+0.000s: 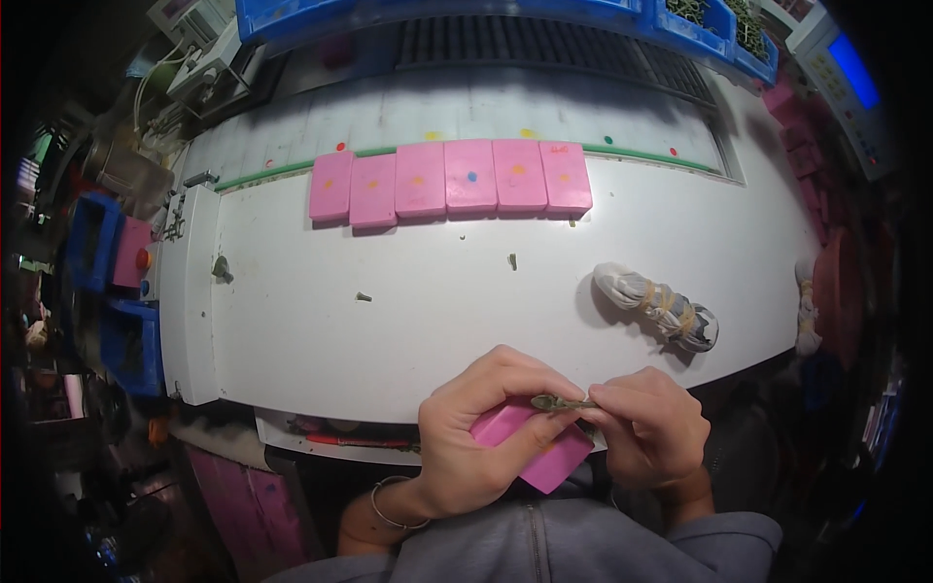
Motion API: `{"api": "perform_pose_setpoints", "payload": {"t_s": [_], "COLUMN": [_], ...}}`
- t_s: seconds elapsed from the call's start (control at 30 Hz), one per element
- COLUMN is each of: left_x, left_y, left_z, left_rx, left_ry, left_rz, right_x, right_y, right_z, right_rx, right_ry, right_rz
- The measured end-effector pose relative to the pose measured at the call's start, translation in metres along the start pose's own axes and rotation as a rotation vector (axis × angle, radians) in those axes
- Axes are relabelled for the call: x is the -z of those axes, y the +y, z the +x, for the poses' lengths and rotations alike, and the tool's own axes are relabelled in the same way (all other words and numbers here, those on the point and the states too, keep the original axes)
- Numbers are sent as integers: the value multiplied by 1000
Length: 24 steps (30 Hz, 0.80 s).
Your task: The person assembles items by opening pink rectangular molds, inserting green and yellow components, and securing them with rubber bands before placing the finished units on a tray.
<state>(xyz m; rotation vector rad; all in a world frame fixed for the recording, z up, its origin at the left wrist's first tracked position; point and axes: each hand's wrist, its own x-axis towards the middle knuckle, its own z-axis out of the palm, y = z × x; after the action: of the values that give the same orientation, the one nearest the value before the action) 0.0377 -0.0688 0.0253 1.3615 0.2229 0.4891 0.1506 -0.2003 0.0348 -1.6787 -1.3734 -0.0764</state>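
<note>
At the table's near edge my left hand (486,428) is closed around a pink rubber-like block (556,468), which is tilted. Its thumb and forefinger also press on a slim dark green piece (552,402) with a rounded end. My right hand (649,428) is closed in a pinch at the other end of this green piece, close beside the left thumb. The right fingertips partly hide that end. A row of several similar pink blocks (471,178), most with a coloured dot, lies farther back on the white table (408,360).
A cloth bundle bound with bands (661,309) lies on the right of the table. Small greenish scraps (513,261) are scattered about. Behind the block row runs a green strip (282,170) beside a pale slatted surface. Blue bins (714,27) with green pieces stand at the back right.
</note>
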Motion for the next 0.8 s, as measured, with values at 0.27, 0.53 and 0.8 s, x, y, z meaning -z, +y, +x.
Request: {"api": "perform_pose_setpoints", "payload": {"t_s": [0.27,0.53,0.8], "left_x": [-4,7,22], "left_y": [5,-1,-5], "left_z": [2,6,8], "left_rx": [29,-41,-86], "left_ry": [32,29,198], "left_rz": [28,283,363], "right_x": [1,7,-8], "right_y": [-4,4,5], "right_z": [-2,5,43], "right_rx": [4,-561,-760], "right_ry": [-19,-360,-429], "right_rz": [-69,288,584]}}
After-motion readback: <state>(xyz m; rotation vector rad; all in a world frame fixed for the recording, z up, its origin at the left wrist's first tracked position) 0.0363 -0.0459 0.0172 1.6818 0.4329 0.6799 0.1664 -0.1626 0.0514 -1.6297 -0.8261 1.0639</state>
